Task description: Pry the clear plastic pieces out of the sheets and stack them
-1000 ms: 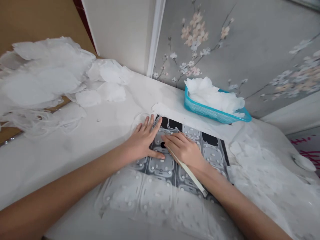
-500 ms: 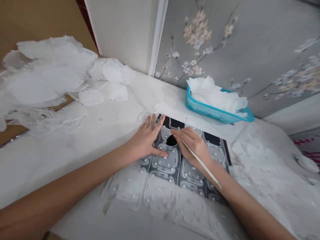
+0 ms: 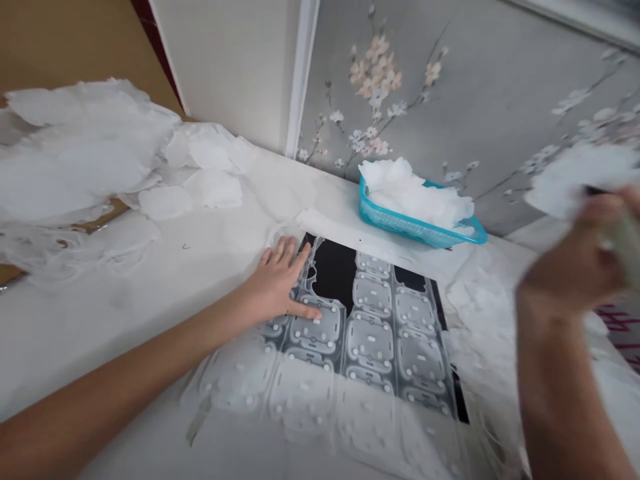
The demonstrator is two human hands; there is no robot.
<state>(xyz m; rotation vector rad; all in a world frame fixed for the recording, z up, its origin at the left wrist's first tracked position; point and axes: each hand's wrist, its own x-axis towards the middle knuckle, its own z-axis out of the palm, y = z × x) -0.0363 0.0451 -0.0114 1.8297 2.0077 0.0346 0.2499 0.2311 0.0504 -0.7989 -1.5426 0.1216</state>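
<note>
My left hand [image 3: 280, 283] lies flat with fingers spread on a translucent white plastic sheet [image 3: 373, 340]. The sheet carries rows of rounded cut-out panels with small white dots, and its upper part lies over a black board [image 3: 335, 263]. Black shows through openings near my left fingertips and at the upper right. Raised at the right and blurred, my right hand [image 3: 570, 260] is closed on a loose white translucent piece [image 3: 575, 180]. A pale, smeared shape [image 3: 627, 247], perhaps a thin stick, shows beside its fingers.
A blue basket [image 3: 420, 230] with white translucent pieces stands by the flowered grey wall [image 3: 450, 113]. A large heap of similar pieces [image 3: 85, 153] lies at the left. Crumpled translucent scraps [image 3: 480, 300] cover the table's right side.
My right hand has moved from the sheet up to the right, carrying a white piece. The black opening near my left hand is larger. My left hand stays on the sheet; the view shifted slightly.
</note>
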